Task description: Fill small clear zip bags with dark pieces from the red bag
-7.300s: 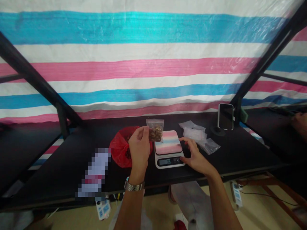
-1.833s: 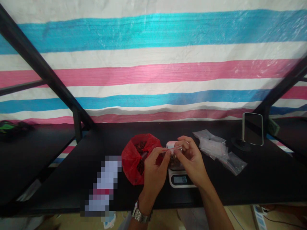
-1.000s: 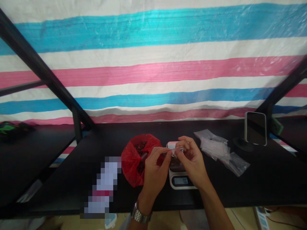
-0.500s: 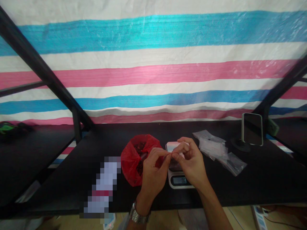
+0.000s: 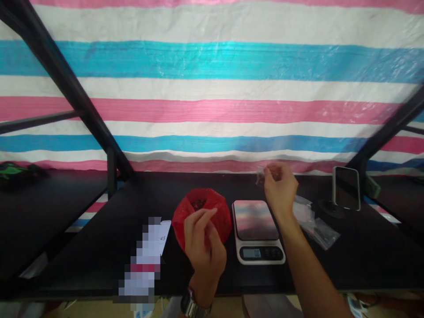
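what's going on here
A person is working at a black table with both hands. The right hand is raised toward the back of the table, its fingers pinching a small clear plastic bag with brown pieces inside. The left hand is in front of an open red plastic bag holding similar brown pieces. Between them stands a digital kitchen scale, whose display appears to read zero.

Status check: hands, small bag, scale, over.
Right hand holding small clear bag beyond the scale. Left hand above red plastic bag, contents of its fingers unclear. Digital scale bare.
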A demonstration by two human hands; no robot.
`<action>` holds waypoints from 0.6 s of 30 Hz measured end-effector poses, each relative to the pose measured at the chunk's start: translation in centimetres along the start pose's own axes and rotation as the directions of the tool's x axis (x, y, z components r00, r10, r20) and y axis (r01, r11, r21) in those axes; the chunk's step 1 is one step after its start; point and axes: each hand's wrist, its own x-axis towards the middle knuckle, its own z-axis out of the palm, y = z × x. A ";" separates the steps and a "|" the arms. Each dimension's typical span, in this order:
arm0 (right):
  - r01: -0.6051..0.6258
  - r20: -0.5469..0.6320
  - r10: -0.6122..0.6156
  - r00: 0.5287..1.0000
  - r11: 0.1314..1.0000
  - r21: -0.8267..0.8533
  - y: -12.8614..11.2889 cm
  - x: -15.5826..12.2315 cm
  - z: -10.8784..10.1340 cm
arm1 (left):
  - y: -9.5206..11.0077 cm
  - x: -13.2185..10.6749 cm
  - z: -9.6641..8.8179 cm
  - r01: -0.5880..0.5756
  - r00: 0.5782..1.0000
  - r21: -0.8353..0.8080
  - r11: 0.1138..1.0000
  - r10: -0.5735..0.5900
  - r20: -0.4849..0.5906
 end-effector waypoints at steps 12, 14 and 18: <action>0.183 0.717 -0.107 0.689 0.983 -0.029 -3.5 -6.3 3.8 | -4.7 1.8 -2.8 0.160 0.985 0.184 0.970 -0.145 -0.092; 0.331 0.857 -0.113 0.502 0.941 -0.070 -5.4 -7.7 4.0 | -5.3 1.6 -2.7 0.128 0.990 0.235 0.964 -0.136 0.019; 0.466 0.912 0.051 0.408 0.847 -0.256 -6.8 -9.8 4.4 | -6.3 1.0 -2.6 0.051 0.959 0.380 0.923 -0.152 0.240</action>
